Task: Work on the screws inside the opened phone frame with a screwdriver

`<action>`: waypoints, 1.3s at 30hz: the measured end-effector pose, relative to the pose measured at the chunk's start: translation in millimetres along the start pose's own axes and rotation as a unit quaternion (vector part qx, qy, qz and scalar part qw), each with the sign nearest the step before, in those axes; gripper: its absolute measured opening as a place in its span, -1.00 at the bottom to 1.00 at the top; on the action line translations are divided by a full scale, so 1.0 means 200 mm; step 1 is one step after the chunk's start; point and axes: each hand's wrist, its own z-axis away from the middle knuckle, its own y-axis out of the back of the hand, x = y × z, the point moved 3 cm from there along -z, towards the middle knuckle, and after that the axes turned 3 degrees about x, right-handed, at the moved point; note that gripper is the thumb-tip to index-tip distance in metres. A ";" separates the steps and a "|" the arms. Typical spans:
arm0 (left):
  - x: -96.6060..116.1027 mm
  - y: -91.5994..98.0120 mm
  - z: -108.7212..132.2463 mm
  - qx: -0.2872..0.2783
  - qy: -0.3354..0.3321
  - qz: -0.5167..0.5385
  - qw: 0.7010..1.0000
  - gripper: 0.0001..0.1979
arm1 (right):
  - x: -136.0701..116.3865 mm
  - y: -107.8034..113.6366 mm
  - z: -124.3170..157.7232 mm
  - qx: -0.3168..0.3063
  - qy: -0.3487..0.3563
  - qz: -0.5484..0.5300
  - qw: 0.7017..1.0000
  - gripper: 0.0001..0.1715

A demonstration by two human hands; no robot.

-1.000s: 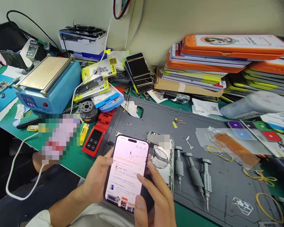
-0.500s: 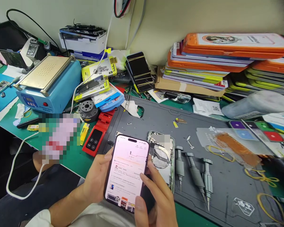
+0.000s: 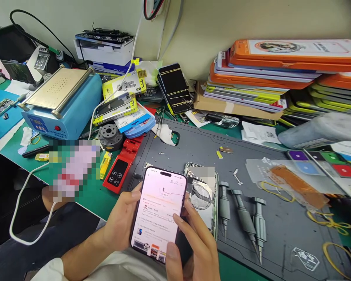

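A lit smartphone (image 3: 158, 210) is held up in front of me, its screen showing a page of text and small pictures. My left hand (image 3: 121, 222) grips its left side, thumb along the edge. At the lower right, my right hand (image 3: 197, 242) closes around the other side, with the thumb over the screen's lower corner and the fingers by the right edge. Partly hidden behind it, an opened phone (image 3: 206, 203) with bare inner parts lies on the grey mat (image 3: 193, 144). Beside that lie several screwdrivers (image 3: 245, 218).
To the left stand a blue heating-plate machine (image 3: 61, 105) and a red tool with buttons (image 3: 119, 168). Orange boxes (image 3: 292, 58) are stacked at the back right. Rubber bands (image 3: 329, 222) lie on the right. Another person's dark-clothed leg (image 3: 14, 207) is at the left edge.
The bench has shifted slightly to the right in view. Both hands keep their hold on the smartphone, and its page looks the same.
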 end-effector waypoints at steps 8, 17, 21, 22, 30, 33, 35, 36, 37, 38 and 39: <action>0.00 0.00 0.00 0.004 0.009 0.014 1.000 -0.58 | 0.00 0.00 0.00 -0.002 -0.005 -0.011 1.000 -0.51; 0.00 0.00 0.00 0.029 0.021 0.008 0.999 -0.54 | 0.00 0.00 0.00 -0.005 -0.014 -0.018 1.000 -0.48; 0.00 0.00 0.00 0.037 0.019 0.005 0.999 -0.56 | 0.00 0.00 0.00 -0.003 -0.025 -0.027 0.999 -0.49; 0.00 0.01 0.01 0.036 0.019 0.004 0.999 -0.56 | 0.00 0.00 0.00 -0.003 -0.027 -0.028 0.999 -0.50; -0.01 0.01 0.00 0.011 0.019 0.010 1.000 -0.55 | 0.00 0.01 0.00 -0.011 -0.022 -0.021 0.999 -0.50; -0.01 0.01 0.00 0.023 0.017 0.010 1.000 -0.58 | 0.00 0.01 0.00 -0.011 -0.022 -0.022 0.999 -0.49; -0.01 0.01 0.00 0.026 0.018 0.007 0.999 -0.58 | -0.01 0.01 0.00 -0.010 -0.022 -0.016 1.000 -0.48; -0.01 0.01 0.00 0.026 0.017 0.004 0.999 -0.57 | -0.01 0.01 0.00 -0.008 -0.023 -0.013 1.000 -0.49; -0.01 0.01 0.00 0.025 0.016 0.001 1.000 -0.57 | -0.01 0.01 0.00 -0.006 -0.025 -0.010 1.000 -0.49; 0.00 0.01 0.00 0.026 0.014 -0.002 1.000 -0.57 | -0.01 0.01 0.00 -0.004 -0.026 -0.008 1.000 -0.50; 0.00 0.01 0.00 0.028 0.011 -0.006 1.000 -0.57 | -0.01 0.01 0.00 -0.002 -0.027 -0.008 1.000 -0.50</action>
